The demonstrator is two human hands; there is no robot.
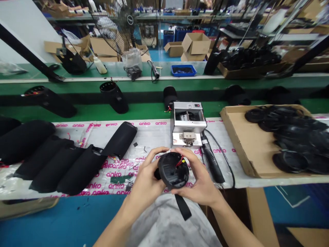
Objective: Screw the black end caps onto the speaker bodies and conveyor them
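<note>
The left hand and right hand curve inward at centre, fingers bent. The left forearm and right forearm slant in from the near side.

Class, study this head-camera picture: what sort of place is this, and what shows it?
Probably an electronics assembly line. A green conveyor belt carries black cylindrical housings, a metal screw feeder sits nearby, and the left hand and right hand hold a round black housing.

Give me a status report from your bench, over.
Left hand and right hand gripping black housing, red wire inside. Metal machine ahead; black sleeves to the left.
</note>
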